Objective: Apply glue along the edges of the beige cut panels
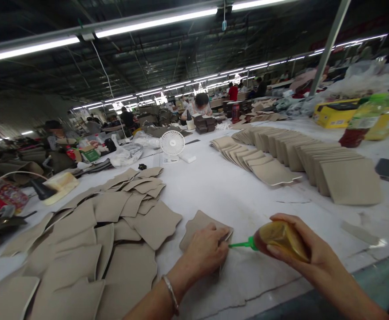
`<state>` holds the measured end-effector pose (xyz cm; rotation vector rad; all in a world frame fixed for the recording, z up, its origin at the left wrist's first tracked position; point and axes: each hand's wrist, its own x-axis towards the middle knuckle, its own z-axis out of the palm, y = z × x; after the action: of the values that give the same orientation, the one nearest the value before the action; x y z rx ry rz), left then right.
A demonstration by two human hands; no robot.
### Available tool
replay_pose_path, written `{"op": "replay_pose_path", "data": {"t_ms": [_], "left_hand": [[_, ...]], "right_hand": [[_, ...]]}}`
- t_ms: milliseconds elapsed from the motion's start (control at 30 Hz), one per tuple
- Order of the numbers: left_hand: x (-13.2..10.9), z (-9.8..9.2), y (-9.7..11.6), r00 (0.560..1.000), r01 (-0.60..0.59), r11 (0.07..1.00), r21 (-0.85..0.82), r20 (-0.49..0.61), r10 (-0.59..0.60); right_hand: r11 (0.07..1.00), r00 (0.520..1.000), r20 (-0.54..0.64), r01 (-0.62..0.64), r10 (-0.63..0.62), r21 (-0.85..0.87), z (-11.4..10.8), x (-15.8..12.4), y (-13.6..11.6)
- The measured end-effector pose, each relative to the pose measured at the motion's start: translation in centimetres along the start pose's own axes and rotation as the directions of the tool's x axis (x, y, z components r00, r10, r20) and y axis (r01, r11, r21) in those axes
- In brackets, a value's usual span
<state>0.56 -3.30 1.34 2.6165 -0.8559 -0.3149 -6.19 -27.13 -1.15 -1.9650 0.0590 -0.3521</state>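
Note:
My right hand (309, 251) is wrapped round a squeeze bottle (283, 238) of amber liquid, tipped on its side. Its thin green nozzle (243, 244) points left, the tip at the edge of a beige panel (196, 224) that looks like leather or leatherette. My left hand (203, 249), a bracelet on its wrist, lies over this panel with bent fingers gripping it near the nozzle tip. The fingers hide part of the panel's right side. To the left, a loose heap of similar beige panels (128, 262) spreads over the white table (194, 182).
Overlapping rows of beige panels (351, 178) stand at the right. A small white fan (172, 143) is farther back. Bottles with red liquid (352, 137) and a yellow box (334, 114) sit at the back right. A co-worker (199, 106) sits across the table.

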Motion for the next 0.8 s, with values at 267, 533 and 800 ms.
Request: {"op": "replay_pose_path", "data": {"t_ms": [267, 533, 800], "left_hand": [[0.0, -0.2, -0.3, 1.000, -0.019, 0.998, -0.063, 0.017, 0.020], [0.0, -0.2, -0.4, 0.999, 0.003, 0.996, -0.087, 0.048, 0.001], [-0.1, 0.1, -0.7, 0.999, -0.021, 0.993, -0.117, 0.024, 0.024]], "right_hand": [[0.999, 0.999, -0.021, -0.030, 0.031, 0.032, 0.4, -0.3, 0.0], [0.997, 0.998, -0.047, -0.042, 0.045, 0.067, 0.6, -0.9, 0.2], [0.988, 0.997, 0.064, -0.043, 0.034, 0.147, 1.1, -2.0, 0.1]]}}
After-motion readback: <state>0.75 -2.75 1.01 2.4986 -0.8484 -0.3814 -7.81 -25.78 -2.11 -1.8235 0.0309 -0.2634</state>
